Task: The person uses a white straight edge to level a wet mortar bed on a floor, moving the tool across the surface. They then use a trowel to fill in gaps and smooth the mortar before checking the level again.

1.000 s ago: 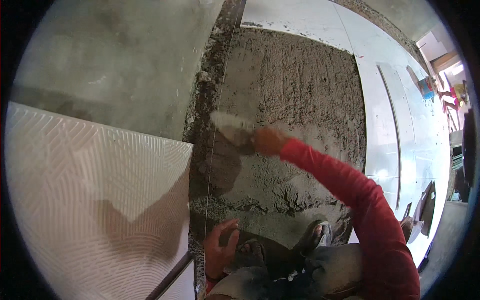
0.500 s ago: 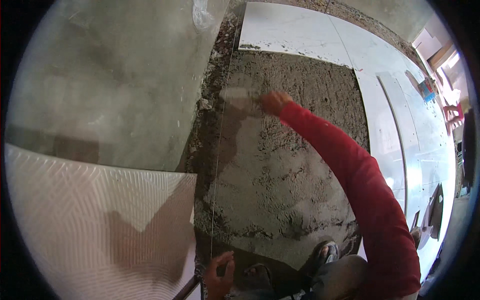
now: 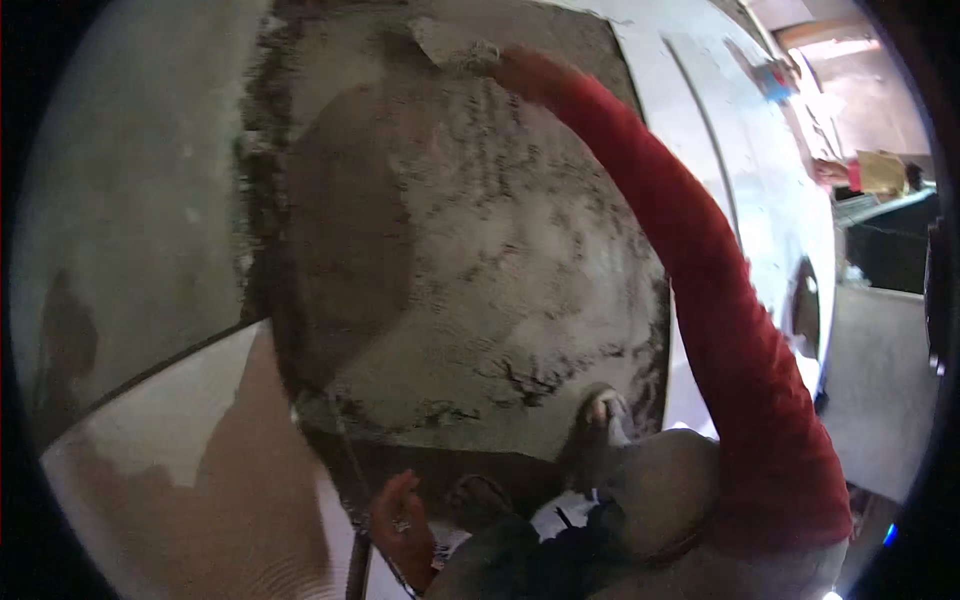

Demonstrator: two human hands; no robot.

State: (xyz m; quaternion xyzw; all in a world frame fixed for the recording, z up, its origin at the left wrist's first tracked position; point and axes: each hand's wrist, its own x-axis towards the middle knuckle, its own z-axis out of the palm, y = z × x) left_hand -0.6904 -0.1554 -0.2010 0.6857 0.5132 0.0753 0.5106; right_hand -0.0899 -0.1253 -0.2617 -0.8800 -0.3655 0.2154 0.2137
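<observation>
At the far end of a bed of wet grey mortar (image 3: pixel 500 230), my right hand (image 3: pixel 535 75) is closed round a trowel, its arm stretched forward in a red sleeve. The trowel's pale blade (image 3: pixel 445 42) lies flat on or just over the mortar, pointing left; its handle is mostly hidden by the hand. My left hand (image 3: pixel 402 520) is raised low in the picture, near my knee, with its fingers apart and nothing in them. Beside it on the left is a large tile (image 3: pixel 170 470) with a ridged face, partly in shadow.
Laid white tiles (image 3: pixel 690 130) border the mortar on the right. A grey wall (image 3: pixel 140 180) rises on the left, with a rough dark strip (image 3: pixel 262 170) along its foot. My sandalled foot (image 3: pixel 605 408) stands at the mortar's near edge. A blue container (image 3: pixel 775 80) sits far right.
My right hand and the trowel have moved farther forward and to the left. The view has turned and shifted, blurring the picture. My left hand stays low, its fingers now more upright.
</observation>
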